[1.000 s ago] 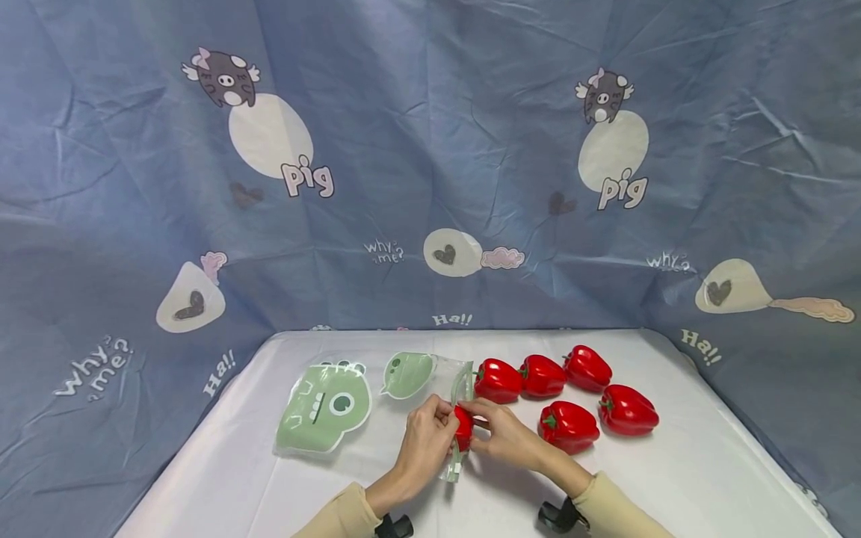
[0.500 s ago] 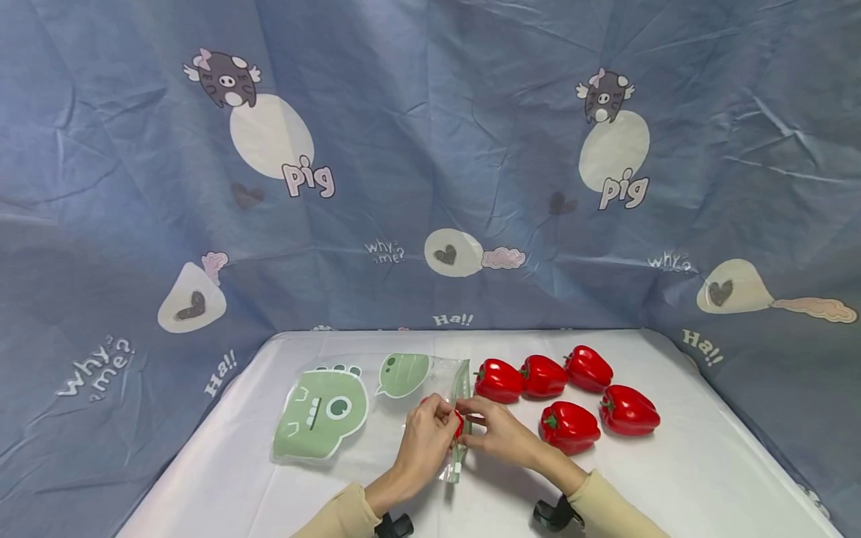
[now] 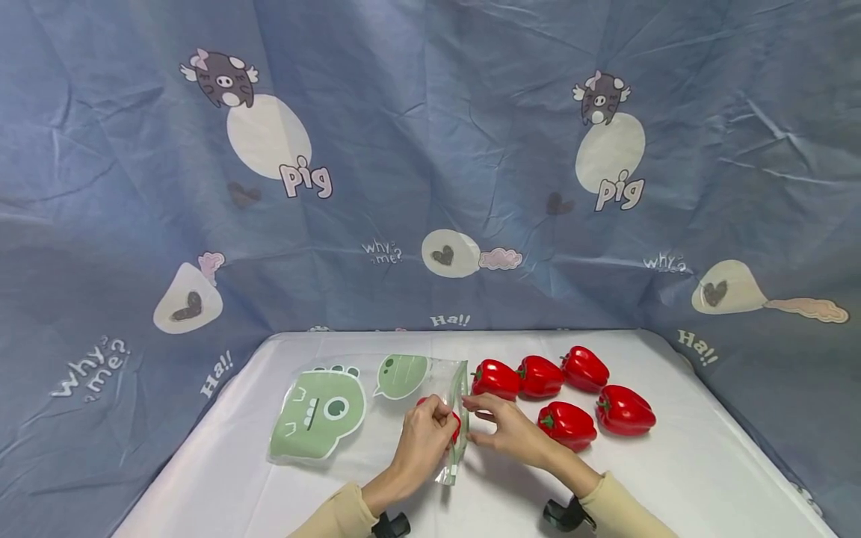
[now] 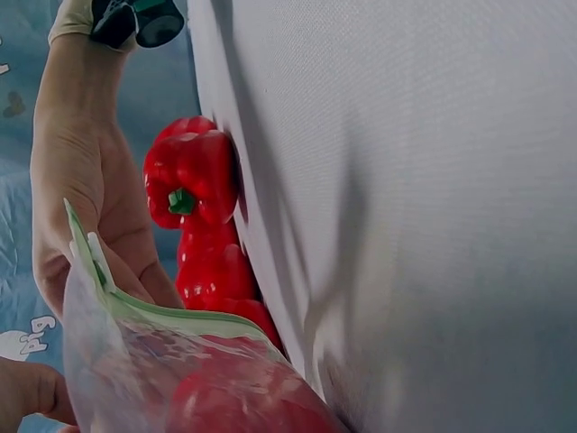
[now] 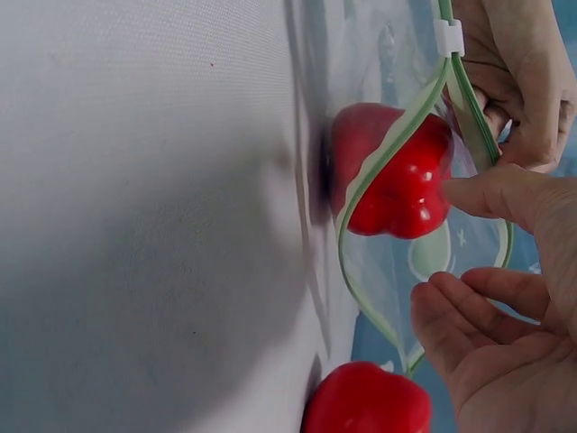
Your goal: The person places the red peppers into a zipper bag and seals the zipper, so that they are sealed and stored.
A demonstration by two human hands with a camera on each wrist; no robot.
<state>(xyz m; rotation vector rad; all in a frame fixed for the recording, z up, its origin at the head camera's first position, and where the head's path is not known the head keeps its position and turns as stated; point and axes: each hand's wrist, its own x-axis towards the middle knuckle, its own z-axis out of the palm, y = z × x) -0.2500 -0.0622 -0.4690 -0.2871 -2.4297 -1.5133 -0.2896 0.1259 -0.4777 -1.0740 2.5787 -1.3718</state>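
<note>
Watching remotely, I judge that the red pepper (image 5: pixel 410 185) could roll out through the gaping mouth of the clear bag (image 3: pixel 336 426) if the left hand (image 3: pixel 424 437), pinching its rim, slackens; the pepper lies just inside that mouth, beside the left hand and left of the right hand (image 3: pixel 511 433), whose loose fingers hold nothing.
</note>
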